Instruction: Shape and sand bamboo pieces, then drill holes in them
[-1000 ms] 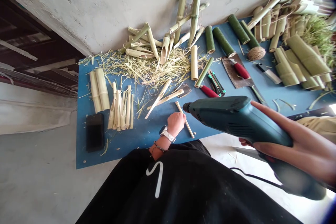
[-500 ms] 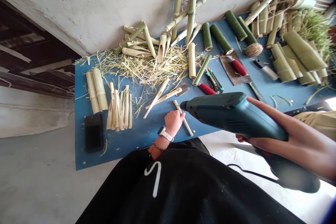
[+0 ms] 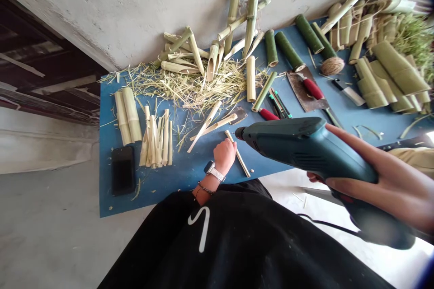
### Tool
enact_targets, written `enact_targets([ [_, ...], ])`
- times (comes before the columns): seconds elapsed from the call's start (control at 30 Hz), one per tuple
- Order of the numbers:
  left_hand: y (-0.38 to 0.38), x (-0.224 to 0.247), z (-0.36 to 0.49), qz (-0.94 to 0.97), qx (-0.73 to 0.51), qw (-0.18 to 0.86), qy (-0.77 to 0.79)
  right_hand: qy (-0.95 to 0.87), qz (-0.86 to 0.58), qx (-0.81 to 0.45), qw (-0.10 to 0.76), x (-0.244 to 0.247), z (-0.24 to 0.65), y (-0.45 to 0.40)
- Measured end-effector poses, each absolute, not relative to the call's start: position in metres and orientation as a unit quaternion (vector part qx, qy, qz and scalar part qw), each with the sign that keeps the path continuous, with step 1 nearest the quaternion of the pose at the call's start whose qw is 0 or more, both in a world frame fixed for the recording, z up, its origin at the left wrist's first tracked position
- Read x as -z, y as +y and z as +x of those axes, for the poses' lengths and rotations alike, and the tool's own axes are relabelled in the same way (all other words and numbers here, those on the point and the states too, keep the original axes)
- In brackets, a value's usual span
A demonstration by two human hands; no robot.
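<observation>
While the fingers (image 3: pixel 352 185) of the right hand (image 3: pixel 389 194) wrap a teal corded drill (image 3: pixel 298 144), those of the left hand (image 3: pixel 224 156) close on a thin bamboo stick (image 3: pixel 241 162) lying on the blue desk (image 3: pixel 183 176) near the drill's tip

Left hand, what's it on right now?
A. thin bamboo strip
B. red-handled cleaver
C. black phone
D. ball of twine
A. The left hand lies over the thin bamboo strip, while the right hand grips the corded power tool.
</observation>
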State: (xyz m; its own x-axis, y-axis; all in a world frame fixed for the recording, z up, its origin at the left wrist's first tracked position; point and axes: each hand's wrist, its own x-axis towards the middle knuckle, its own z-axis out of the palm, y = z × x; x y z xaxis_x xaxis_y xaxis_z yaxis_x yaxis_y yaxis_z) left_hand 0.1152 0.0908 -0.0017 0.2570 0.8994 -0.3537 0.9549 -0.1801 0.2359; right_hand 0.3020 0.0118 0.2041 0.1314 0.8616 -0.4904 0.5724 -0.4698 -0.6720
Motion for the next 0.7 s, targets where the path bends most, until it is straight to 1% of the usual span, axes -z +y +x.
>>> enact_targets([
  [0.1,0.0914,0.0017,0.1184,0.769,0.067,0.208,0.601,-0.460,-0.732,-0.475,0.165,-0.2021,0.3017,0.0137],
  [0.23,0.0931,0.0018,0.1224,0.768,0.074,0.217,0.598,-0.468,-0.720,-0.488,0.159,-0.1960,0.3070,0.0142],
  [0.7,0.0952,-0.0023,0.1206,0.770,0.081,0.229,0.590,-0.484,-0.715,-0.482,0.148,-0.1958,0.3103,0.0097],
])
